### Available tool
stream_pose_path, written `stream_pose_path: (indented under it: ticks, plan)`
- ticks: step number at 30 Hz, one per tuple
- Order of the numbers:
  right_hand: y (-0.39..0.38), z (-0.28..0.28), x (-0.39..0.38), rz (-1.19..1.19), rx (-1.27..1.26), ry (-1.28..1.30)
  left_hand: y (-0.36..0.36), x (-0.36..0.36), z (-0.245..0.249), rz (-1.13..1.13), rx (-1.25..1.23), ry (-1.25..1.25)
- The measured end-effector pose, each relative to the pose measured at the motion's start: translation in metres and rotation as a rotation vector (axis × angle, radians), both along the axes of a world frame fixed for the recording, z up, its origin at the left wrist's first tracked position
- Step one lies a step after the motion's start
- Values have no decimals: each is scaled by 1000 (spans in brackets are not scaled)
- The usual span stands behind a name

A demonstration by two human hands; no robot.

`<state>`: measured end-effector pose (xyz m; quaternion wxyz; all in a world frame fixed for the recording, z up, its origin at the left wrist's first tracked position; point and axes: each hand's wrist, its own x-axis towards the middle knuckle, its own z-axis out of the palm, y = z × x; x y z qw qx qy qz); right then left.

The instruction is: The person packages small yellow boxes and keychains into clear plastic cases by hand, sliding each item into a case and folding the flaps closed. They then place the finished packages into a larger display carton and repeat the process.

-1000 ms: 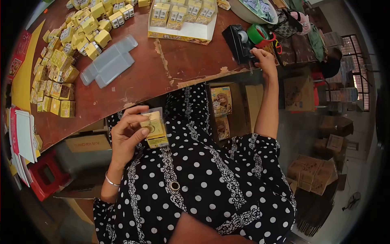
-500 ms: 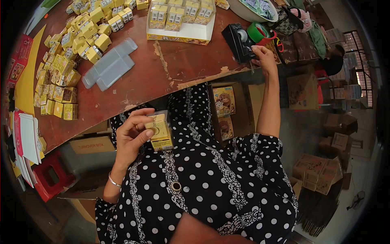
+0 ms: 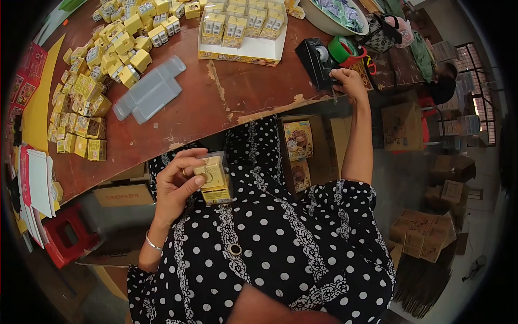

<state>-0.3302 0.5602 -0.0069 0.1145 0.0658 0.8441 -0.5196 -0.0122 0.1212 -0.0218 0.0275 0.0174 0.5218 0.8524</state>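
Fingers and thumb of my left hand [image 3: 181, 178] are closed round a small yellow box in a clear plastic case [image 3: 214, 181], held upright in front of my body below the table edge. My right hand [image 3: 349, 83] is at the table's front edge, at the cutting end of a black tape dispenser [image 3: 313, 62]. Its thumb and index finger are pinched on the tape end; a short clear strip shows just under them. A flat, unfolded clear plastic case [image 3: 151, 92] lies on the table beyond my left hand.
Many yellow pieces [image 3: 116, 51] are heaped at the table's left. A display carton [image 3: 240, 55] with packed cases stands at the back. Green tape roll [image 3: 340, 49], scissors [image 3: 370, 62] and a bowl of sachets [image 3: 345, 19] are right. An open carton [image 3: 324, 129] sits below the table.
The view has shifted slightly. My left hand still holds the boxed item, and my right hand stays at the dispenser with its fingers pinched.
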Motion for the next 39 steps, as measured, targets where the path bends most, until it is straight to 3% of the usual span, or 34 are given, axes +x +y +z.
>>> stream_pose_path:
  ticks: [10,20,29,32,36,39]
  plan:
    - [-17,13,20,-170,-124,304,-1,0,2,-11,8,3]
    - [-2,-43,51,-267,-445,371,-4,1,0,-8,34,-9]
    - [-14,-51,54,-264,-314,527,-1,-8,2,50,16,49]
    - [14,-68,42,-198,86,651,-2,-17,15,102,49,54]
    - [-26,-16,71,-334,-21,782,-3,-29,28,157,-74,147]
    - [-100,35,120,-72,-503,597,7,-40,31,236,-163,218]
